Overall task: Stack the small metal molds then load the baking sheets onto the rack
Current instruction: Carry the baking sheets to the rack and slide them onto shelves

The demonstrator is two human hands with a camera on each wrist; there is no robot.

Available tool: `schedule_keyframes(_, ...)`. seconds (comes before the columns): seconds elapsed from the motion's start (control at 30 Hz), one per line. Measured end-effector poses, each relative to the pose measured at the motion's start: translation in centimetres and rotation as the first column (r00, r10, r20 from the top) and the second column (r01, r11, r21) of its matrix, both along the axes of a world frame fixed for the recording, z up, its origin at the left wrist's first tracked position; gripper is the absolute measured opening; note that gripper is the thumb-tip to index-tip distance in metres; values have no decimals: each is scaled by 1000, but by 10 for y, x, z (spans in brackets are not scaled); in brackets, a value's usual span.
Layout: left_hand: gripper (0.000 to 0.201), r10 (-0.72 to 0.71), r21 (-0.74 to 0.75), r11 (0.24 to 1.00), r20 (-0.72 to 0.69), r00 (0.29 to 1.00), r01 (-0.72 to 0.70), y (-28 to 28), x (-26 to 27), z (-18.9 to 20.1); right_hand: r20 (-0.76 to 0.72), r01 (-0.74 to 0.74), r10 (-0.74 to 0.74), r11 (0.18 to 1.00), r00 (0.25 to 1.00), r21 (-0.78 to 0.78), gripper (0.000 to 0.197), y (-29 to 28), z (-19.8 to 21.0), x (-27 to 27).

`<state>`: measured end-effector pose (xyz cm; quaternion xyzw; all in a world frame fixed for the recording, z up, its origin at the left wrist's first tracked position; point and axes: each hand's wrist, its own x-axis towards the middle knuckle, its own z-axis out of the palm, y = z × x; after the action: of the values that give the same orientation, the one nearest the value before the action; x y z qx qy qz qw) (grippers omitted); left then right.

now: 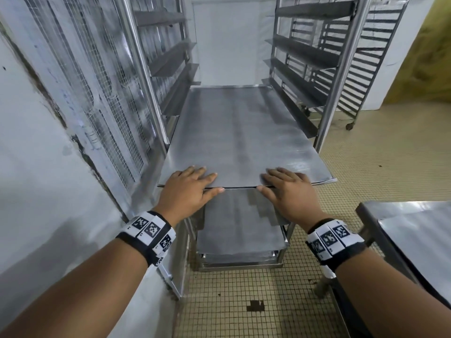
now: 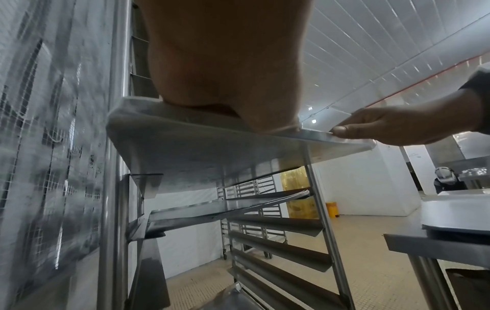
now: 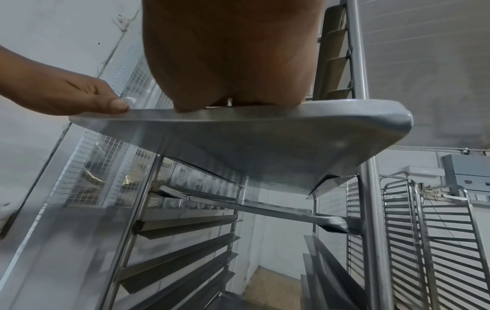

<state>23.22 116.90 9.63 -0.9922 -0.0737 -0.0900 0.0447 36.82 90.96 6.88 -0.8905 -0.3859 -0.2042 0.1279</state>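
Note:
A flat grey baking sheet [image 1: 239, 132] lies on a pair of rails of the steel rack [image 1: 144, 81], and its near end sticks out toward me. My left hand [image 1: 192, 184] rests on the sheet's near left edge with straight fingers on top and the thumb against the rim. My right hand [image 1: 285, 186] does the same on the near right. In the wrist views the sheet's underside [image 2: 212, 151] [image 3: 265, 142] shows, with each thumb pressed to its edge. More sheets [image 1: 239, 223] sit on lower rails. No small molds are in view.
A wire-mesh panel [image 1: 80, 76] and a white wall run close on the left. A second empty rack [image 1: 361, 76] stands behind on the right. A steel table [image 1: 366, 211] holding another sheet [image 1: 419, 230] is near my right arm. The floor is tiled.

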Motion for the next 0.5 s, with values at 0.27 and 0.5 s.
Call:
schedule_keyframes(0.27, 83, 143, -45, 989, 109, 984, -139, 19, 69, -11, 16, 24, -25, 997, 1000, 67, 57, 49, -6, 73)
schedule_keyframes(0.5, 70, 176, -96, 983, 217, 960, -159, 44, 121, -22, 81, -14, 0, 985, 997, 170, 46, 78, -6, 126)
